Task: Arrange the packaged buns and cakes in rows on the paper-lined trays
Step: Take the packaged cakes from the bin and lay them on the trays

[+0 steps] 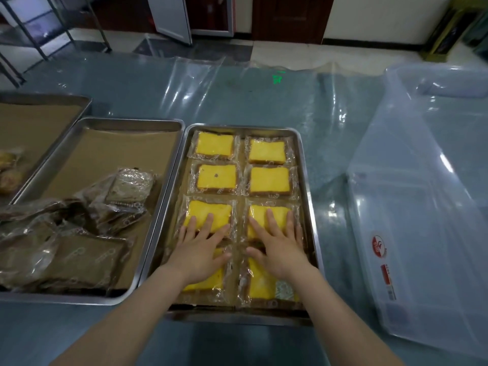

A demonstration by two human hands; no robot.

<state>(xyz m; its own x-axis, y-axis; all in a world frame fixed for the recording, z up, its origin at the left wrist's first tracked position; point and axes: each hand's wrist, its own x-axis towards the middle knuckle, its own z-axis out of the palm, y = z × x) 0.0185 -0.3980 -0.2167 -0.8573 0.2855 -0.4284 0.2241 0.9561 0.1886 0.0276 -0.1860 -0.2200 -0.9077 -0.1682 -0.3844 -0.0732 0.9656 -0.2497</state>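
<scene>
A steel tray (308, 196) in front of me holds several wrapped yellow cake slices (268, 179) in two columns. My left hand (200, 247) lies flat, fingers spread, on the left column's third slice (203, 210). My right hand (278, 244) lies flat the same way on the right column's third slice (261, 215). Neither hand grips anything. The nearest two slices are partly covered by my wrists. A second paper-lined tray (111, 143) to the left carries a loose heap of wrapped brown cakes (79, 228).
A third lined tray (39, 112) at the far left shows a few wrapped buns (8, 167). A clear plastic bin (422, 202) lies on the right. Plastic sheeting covers the blue-grey table (264, 101). Metal racks stand beyond the table at the back left.
</scene>
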